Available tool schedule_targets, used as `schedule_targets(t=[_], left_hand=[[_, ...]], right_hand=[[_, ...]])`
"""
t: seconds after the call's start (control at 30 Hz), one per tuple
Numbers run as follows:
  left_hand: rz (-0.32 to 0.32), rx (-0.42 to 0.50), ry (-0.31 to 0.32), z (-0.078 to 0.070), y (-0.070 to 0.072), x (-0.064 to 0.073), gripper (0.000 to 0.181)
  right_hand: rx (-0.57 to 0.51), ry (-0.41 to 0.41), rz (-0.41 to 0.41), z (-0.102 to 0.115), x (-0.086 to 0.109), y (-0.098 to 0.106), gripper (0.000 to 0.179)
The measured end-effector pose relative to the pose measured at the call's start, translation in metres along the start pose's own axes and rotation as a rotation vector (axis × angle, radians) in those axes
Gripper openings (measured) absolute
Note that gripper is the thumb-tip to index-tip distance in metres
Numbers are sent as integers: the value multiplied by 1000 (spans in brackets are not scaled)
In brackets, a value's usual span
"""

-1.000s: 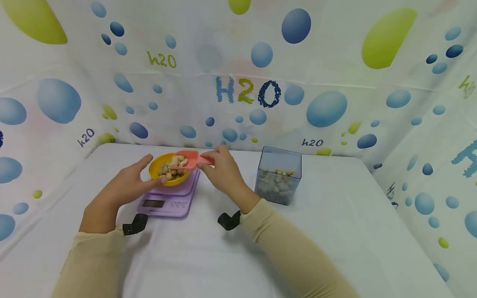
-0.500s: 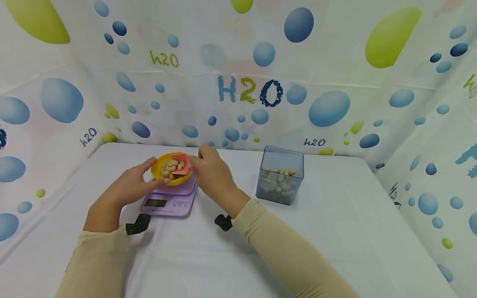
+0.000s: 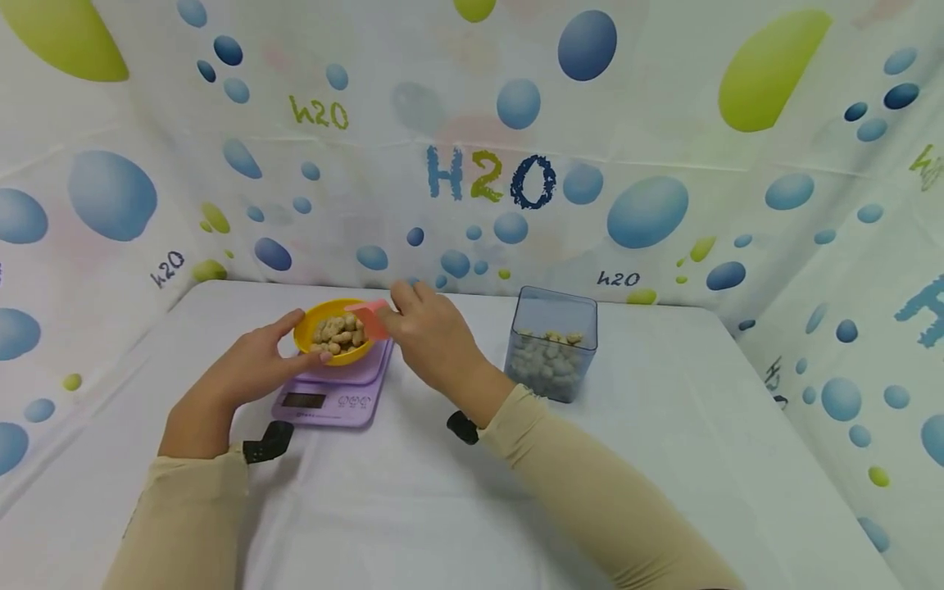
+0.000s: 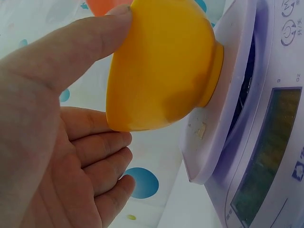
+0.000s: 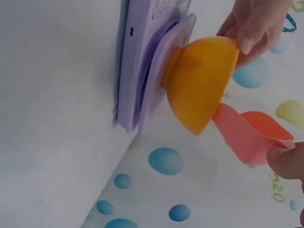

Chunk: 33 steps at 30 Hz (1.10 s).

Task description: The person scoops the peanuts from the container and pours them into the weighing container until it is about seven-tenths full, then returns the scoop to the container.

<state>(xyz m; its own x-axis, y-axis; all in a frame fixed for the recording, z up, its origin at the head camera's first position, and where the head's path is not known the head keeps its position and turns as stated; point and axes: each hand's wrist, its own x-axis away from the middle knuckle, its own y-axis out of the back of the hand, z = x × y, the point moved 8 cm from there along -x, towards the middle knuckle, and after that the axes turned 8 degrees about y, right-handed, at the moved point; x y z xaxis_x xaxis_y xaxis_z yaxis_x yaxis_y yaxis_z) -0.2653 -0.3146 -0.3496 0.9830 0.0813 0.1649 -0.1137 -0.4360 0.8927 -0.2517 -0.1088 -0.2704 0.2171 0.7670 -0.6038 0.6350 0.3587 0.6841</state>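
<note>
A yellow bowl [image 3: 347, 360] [image 4: 161, 66] with peanuts in their shells [image 3: 338, 334] stands on the platform of a purple kitchen scale [image 3: 324, 411]. My left hand [image 3: 251, 369] holds the bowl from the left, thumb at the near rim and index finger at the far side; its other fingers extend past the bowl in the left wrist view. With my right hand [image 3: 438, 340] I grip a pink scoop [image 3: 374, 319] [image 5: 247, 140] by its handle. The scoop's front edge is at the bowl's right rim, and no peanuts show in it. My right fingers mostly hide the handle.
A clear bluish square container [image 3: 549, 348], partly filled with peanuts, stands to the right of my right hand. White cloth covers the table [image 3: 398, 508]. A patterned curtain [image 3: 354, 197] hangs right behind the table's far edge.
The scoop was loaded with peanuts over the bowl, then tipped into it. Now it has drawn back right to the rim, and its peanuts lie in the bowl. My left hand stays on the bowl.
</note>
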Motion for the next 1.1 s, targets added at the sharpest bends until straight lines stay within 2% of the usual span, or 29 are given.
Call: schedule_targets(t=[0.13,0.3,0.4,0.5,0.67,0.8,0.9,1.0,1.1], left_hand=[[-2,-4,-7,1,0,0,103],[1,-6,-7,3,-1,-1,103],[5,-6,-2,3,-2,-1,103],[4,-7,-4,0,-1,-1,103],[-10,4,-5,-9,2,1,104],[-64,33,-39,-32,9,7,102],[-108,57,-96,-57,11,13,98],[-130,58,-160,-85,5,15,94],[-128,47,-221,-118,-7,12,90]], right_hand=[[-24,2,-20,-6,3,5,28],[-86,-44,-7,-14,6,5,24],[-139,-95,-6,-23,11,6,21],[-205,-157,-19,-35,18,9,25],[-318,-299,14,-63,45,16,30],[-426,-462,46,-92,78,31,31],[-481,-566,14,-115,103,47,32],[-479,-638,-29,-137,127,64,31],[-452,-705,-45,-156,149,73,32]])
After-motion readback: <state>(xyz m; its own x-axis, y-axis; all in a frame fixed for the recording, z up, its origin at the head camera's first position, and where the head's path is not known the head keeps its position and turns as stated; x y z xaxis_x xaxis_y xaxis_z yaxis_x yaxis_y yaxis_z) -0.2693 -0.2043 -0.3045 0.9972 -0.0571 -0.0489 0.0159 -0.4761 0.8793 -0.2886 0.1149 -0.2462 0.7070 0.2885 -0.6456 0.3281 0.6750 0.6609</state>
